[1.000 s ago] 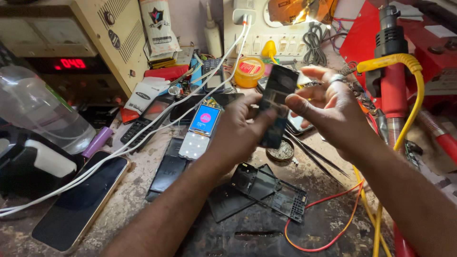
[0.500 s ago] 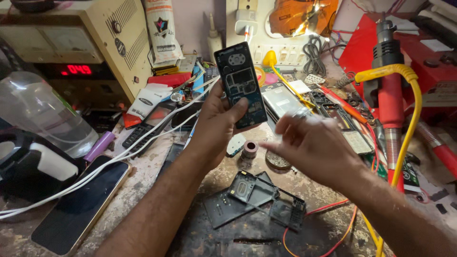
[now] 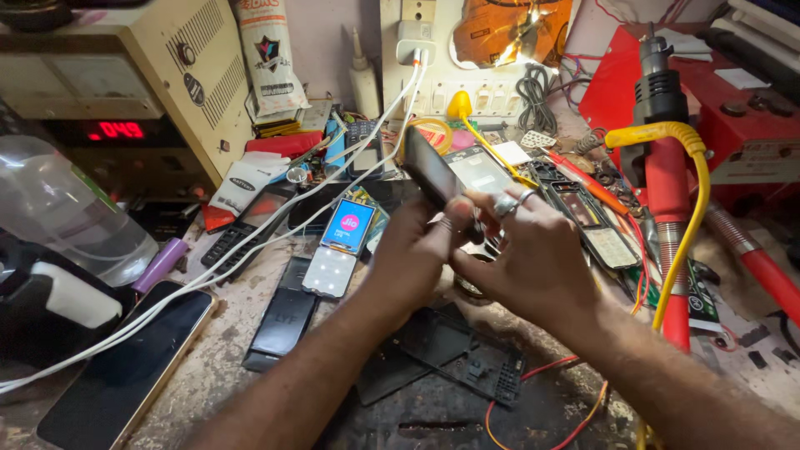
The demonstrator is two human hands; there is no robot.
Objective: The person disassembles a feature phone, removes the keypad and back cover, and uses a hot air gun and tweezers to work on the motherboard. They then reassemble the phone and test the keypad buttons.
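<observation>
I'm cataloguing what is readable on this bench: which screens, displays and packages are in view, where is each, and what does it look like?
Lit keypad phone: bench centre, left of the left hand; bright blue screen, white keypad.
Red digit display: dark panel, beige box at left.
Large smartphone: lower left, screen dark, gold edge.
Tall pouch: upright at back; white, dark emblem.
Dark phone part: held by both hands, right hand beside it.
</observation>
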